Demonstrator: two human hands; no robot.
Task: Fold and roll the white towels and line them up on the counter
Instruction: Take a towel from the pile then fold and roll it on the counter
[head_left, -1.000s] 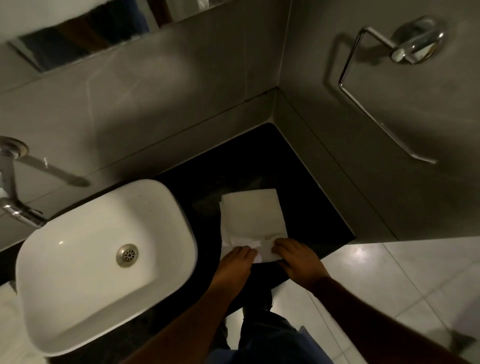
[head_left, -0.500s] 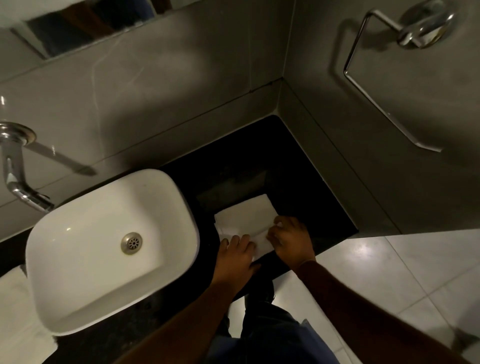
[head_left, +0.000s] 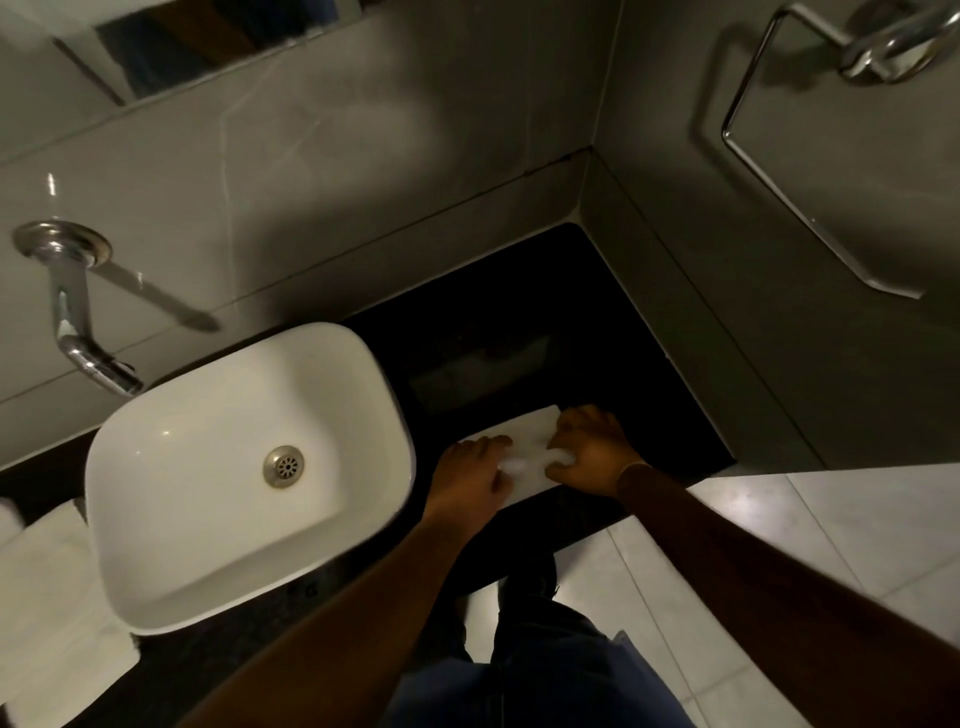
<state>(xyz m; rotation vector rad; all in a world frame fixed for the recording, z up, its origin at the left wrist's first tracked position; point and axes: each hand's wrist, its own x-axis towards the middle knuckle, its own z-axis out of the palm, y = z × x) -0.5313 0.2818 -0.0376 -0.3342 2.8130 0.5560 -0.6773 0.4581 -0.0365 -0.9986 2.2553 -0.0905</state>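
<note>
- Nearest the viewer on the left, a stack of white towels lies flat on the black counter beside the sink. By the look of it these are yet to be rolled, so most of the task lies ahead.
- The left hand sits on the left end of the towel in hand, just right of the sink. Its fingers are curled over the cloth and pressing down, thumb side toward the middle; it grips the rolled edge rather than lying flat.
- The right hand covers the right end of the same towel, fingers bent and spread across the top, with a fold of white showing under the knuckles. It too is closed lightly on the cloth.
- This towel lies on the counter near its front edge, and only a short flat strip shows beyond the hands, toward the wall.
- To roll well, both hands should press evenly and advance together away from the body, or the roll will probably taper.
- Keeping the ends flush matters: the cloth is soft and will likely telescope if one side leads.
- Beyond it the dark counter runs to the wall corner, which seems a fair place to begin the line.
</note>
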